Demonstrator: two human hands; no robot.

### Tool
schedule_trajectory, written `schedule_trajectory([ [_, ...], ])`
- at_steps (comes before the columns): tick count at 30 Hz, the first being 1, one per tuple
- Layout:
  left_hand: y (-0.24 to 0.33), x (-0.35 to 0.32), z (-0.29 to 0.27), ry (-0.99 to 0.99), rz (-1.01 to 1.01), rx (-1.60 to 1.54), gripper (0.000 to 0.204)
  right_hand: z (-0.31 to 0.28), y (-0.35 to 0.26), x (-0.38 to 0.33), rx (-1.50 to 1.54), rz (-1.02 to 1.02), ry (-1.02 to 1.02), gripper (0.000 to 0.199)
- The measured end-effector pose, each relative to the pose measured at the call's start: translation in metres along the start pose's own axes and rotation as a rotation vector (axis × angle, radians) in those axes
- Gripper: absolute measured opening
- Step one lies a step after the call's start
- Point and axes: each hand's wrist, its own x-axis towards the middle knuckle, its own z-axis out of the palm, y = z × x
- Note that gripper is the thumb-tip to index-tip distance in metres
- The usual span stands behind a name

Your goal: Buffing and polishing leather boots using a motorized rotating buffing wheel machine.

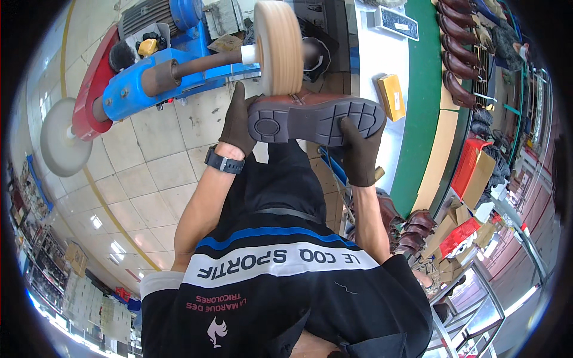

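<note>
A brown leather shoe (315,119) lies on its side between my hands, its dark treaded sole toward me. My left hand (240,122), in a dark brown glove, grips it at the heel. My right hand (362,152), gloved alike, is closed round the toe end, thumb pressed on the sole. The shoe's upper meets the lower edge of a pale buffing wheel (280,51), whose surface looks streaked. Most of the upper is hidden behind the sole, and so are several of my fingers.
A blue machine body (140,83) carries the wheel's shaft. At its left end are a red guard (95,83) and a second, white wheel (64,137). To the right, a green-topped bench (424,113) bears a yellow box (391,96) and a row of brown shoes (458,51).
</note>
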Motion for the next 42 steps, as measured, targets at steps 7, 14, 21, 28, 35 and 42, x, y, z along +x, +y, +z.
schedule_trajectory([
  [7,0.001,-0.06,0.014,-0.091,0.285,0.304,0.052,-0.043,-0.024,-0.059,-0.213,0.089,-0.109,0.056],
  [14,-0.041,-0.026,-0.073,-0.134,0.483,0.976,0.044,-0.05,0.004,-0.038,-0.416,0.257,-0.517,0.066],
  [21,-0.008,0.025,-0.097,-0.137,0.227,0.083,0.028,0.001,0.034,0.047,-0.568,0.269,-0.694,0.056],
  [28,-0.011,0.035,-0.086,0.045,0.312,0.374,0.031,-0.003,0.034,0.051,-0.451,0.206,-0.648,0.046],
  [35,-0.005,0.044,-0.065,0.151,-0.022,-0.071,0.046,-0.011,0.021,0.04,-0.498,0.409,-0.569,0.048],
  [42,-0.008,0.06,-0.061,0.236,-0.059,0.054,0.055,-0.024,0.032,0.019,-0.381,0.357,-0.471,0.048],
])
